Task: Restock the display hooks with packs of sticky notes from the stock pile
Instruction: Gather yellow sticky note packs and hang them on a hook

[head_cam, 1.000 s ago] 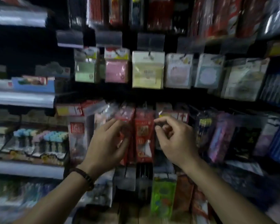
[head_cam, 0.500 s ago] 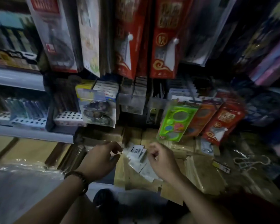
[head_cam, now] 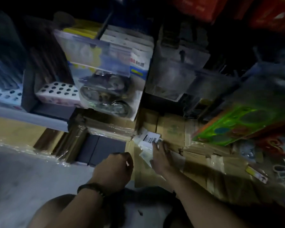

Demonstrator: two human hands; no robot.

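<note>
Head cam: where are the sticky-note packs?
> Small heap of flat white plastic-wrapped packs of sticky notes (head_cam: pixel 149 140), the top one showing a barcode label. The heap lies low in the middle of the view, on tan cardboard cartons (head_cam: pixel 171 129), below the hanging goods.

Hands?
> Right hand (head_cam: pixel 160 157) reaches forward, fingers fairly straight, lying on the heap and touching the top packs. No curl round a pack is visible. Left hand (head_cam: pixel 112 170) sits just left of the heap, apart from it, fingers curled inward like a loose fist. Small white sliver (head_cam: pixel 127 163) shows at its fingertip edge. It's too blurred to tell whether it's pinched there, so what the hand holds, if anything, is unknown. Dark beaded bracelet (head_cam: pixel 91 188) on that wrist.

Surroundings?
> Film-wrapped brown cardboard bundle (head_cam: pixel 105 127) left of the heap, against the cartons. Above it is a clear blister pack with dark round items (head_cam: pixel 104 91), contents unreadable. White perforated tray (head_cam: pixel 56 92) on the grey shelf (head_cam: pixel 28 116) further left. Bright green stencil pack (head_cam: pixel 237 124) is tilted at right, with red packaging (head_cam: pixel 204 7) along the top edge. Pale grey floor (head_cam: pixel 23 178) lower left. The whole frame is dim and motion-blurred.
</note>
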